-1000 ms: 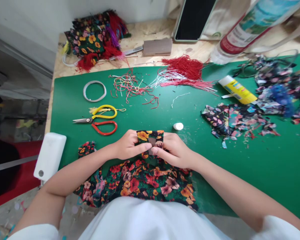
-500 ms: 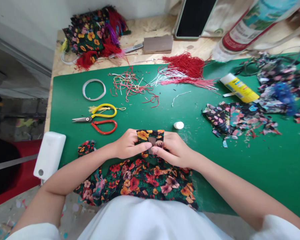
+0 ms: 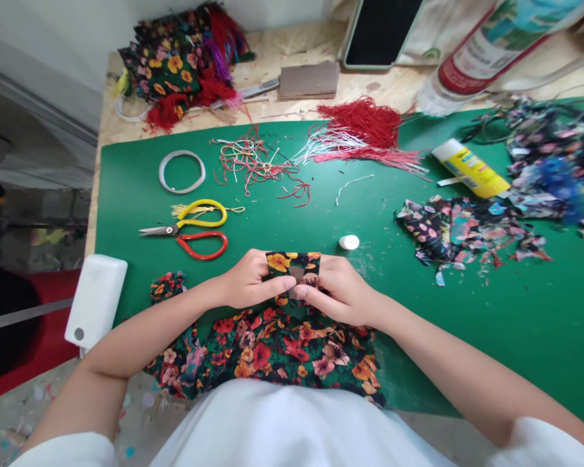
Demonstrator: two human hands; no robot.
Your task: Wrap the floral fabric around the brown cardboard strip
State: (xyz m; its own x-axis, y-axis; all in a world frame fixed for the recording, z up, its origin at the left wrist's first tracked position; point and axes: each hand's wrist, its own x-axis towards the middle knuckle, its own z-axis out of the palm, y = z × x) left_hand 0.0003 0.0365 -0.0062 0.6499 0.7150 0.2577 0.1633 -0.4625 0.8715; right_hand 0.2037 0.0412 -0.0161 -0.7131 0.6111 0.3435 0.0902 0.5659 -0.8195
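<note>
Both my hands pinch a small folded piece of floral fabric (image 3: 292, 264) held just above the green mat (image 3: 282, 220). My left hand (image 3: 250, 280) grips its left side, thumb pressed on the front. My right hand (image 3: 338, 288) grips the right side, thumb meeting the left thumb at the middle. A brown patch shows in the piece between the thumbs. Below the hands a larger floral cloth (image 3: 277, 353) lies spread at the mat's near edge, partly over my lap.
Red and yellow handled scissors (image 3: 194, 230) lie left of my hands. A white ring (image 3: 182, 172), tangled threads (image 3: 257, 162), red tassels (image 3: 365, 126), a white cap (image 3: 349, 242), a yellow glue stick (image 3: 470, 167) and fabric scraps (image 3: 467, 230) lie on the mat. A white box (image 3: 96, 300) sits at the left edge.
My hands and the fabric piece stay in the same grip. The view has shifted slightly, nothing else moved.
</note>
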